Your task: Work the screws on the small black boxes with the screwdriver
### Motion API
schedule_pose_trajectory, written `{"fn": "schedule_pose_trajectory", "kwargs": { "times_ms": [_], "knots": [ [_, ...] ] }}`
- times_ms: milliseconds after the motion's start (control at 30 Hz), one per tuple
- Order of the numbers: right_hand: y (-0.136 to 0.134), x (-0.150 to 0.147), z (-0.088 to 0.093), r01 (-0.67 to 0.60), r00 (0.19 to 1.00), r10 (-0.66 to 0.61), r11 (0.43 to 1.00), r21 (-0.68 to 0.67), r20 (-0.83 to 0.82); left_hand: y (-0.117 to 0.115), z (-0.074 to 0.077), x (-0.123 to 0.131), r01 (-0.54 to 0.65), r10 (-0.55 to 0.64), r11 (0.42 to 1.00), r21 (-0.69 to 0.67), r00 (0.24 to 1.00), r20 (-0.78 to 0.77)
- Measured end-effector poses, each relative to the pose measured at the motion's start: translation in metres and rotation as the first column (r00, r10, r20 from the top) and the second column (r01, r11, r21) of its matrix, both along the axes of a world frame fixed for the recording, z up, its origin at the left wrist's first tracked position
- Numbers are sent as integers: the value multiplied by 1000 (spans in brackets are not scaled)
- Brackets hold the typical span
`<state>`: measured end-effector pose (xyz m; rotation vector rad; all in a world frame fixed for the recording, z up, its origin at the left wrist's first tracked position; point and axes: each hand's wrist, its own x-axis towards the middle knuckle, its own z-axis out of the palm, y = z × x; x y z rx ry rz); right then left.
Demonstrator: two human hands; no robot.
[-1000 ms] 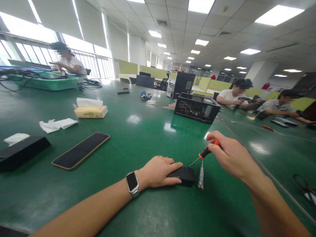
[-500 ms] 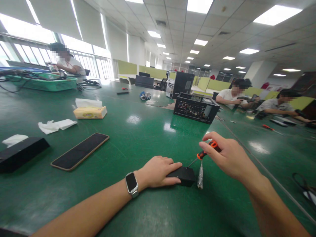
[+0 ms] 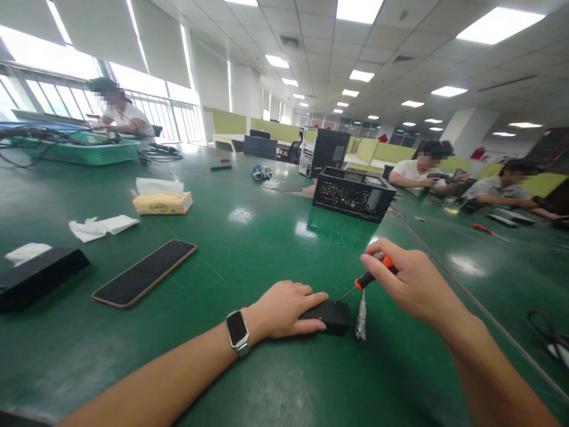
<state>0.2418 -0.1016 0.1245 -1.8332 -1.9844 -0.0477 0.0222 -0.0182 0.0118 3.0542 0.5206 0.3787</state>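
Observation:
My left hand [image 3: 284,308] lies on a small black box [image 3: 331,316] on the green table [image 3: 249,249], fingers curled over its near side and holding it down. My right hand [image 3: 409,281] pinches the orange-and-black handle of a small screwdriver [image 3: 367,277]. Its thin shaft slants down to the box's top right corner. A small clear bag-like piece [image 3: 361,317] lies right beside the box. A smartwatch is on my left wrist.
A phone [image 3: 144,271] lies face up to the left, with a black case [image 3: 38,276], tissues [image 3: 102,224] and a tissue pack [image 3: 162,201] beyond. A black computer chassis [image 3: 353,193] stands further back. Other people sit at the far left and right. A red screwdriver [image 3: 488,230] and cables lie right.
My right hand's fingers have shifted slightly on the screwdriver handle, rolling it; the tip stays at the box. My left hand has not moved.

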Motion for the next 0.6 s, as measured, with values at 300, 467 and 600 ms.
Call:
{"fn": "schedule_pose_trajectory", "kwargs": {
  "times_ms": [300,467,600],
  "knots": [
    [0,1,0,-18,1000,18,1000,16,23,-1,1,-1,3,-3,1000,-5,1000,12],
    [1,2,0,27,999,-27,999,18,31,0,-1,-1,4,-4,1000,-10,1000,28],
    [2,3,0,10,999,-11,1000,28,48,0,-1,-1,4,-4,1000,-12,1000,30]
  ]
}}
